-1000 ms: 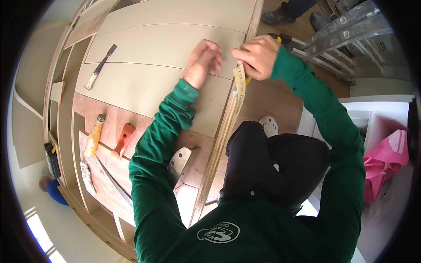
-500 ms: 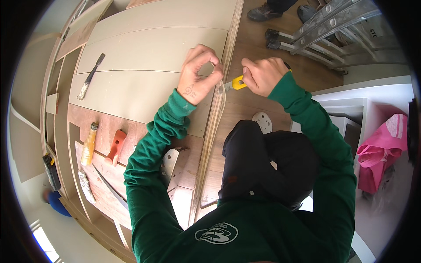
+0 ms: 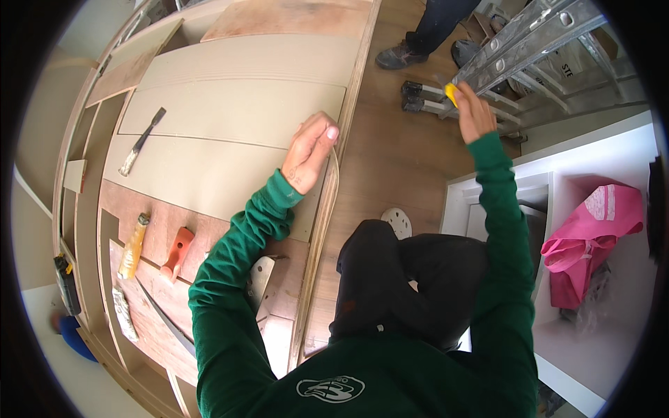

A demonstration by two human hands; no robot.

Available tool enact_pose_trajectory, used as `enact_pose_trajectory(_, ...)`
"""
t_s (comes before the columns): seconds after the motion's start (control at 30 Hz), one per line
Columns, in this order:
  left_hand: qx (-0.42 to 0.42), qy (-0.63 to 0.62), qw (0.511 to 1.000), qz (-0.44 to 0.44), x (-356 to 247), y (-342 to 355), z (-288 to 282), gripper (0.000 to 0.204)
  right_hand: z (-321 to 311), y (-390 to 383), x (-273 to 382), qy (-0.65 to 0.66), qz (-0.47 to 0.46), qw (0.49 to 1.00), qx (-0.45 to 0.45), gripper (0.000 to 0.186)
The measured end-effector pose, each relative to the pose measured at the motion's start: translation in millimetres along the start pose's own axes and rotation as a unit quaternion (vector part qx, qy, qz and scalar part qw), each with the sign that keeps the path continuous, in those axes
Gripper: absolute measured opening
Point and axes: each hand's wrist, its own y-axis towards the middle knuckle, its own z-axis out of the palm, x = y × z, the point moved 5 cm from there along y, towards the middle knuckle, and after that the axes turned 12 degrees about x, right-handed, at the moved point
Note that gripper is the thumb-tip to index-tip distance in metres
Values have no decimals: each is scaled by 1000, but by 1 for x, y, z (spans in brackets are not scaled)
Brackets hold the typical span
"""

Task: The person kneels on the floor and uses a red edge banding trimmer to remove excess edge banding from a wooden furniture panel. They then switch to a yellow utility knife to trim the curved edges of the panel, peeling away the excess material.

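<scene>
Gripping yellow tool (image 3: 451, 95) in right hand (image 3: 477, 115), out over floor (image 3: 390, 150) past right edge of board (image 3: 209, 160), probably for clearance from thin strip (image 3: 337, 171) there. Pointing yellow end up and left, away from body, with long axis slanting; cannot tell about blade. Curling left hand (image 3: 310, 150) at same edge, perhaps to control strip; cannot tell whether pinching it. Bowing outward below left hand, then running lengthwise along edge, in strip's case.

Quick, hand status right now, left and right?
Left hand: fingers closed, apparently pinching the thin strip.
Right hand: closed, holding the yellow tool.
</scene>
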Motion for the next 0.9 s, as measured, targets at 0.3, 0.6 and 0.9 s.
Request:
enact_pose_trajectory(0.3, 39, -121, 991, -39, 13, -11, 0, 22, -21, -143, 97, 528, 111, 819, 193, 36)
enact_pose_trajectory(0.6, 95, -84, 978, -167, -12, -27, -13, 18, 76, -206, 155, 777, 192, 565, 202, 49)
enact_pose_trajectory(0.9, 23, -120, 982, -143, -5, -36, -8, 22, 89, -215, 156, 869, 197, 417, 181, 60)
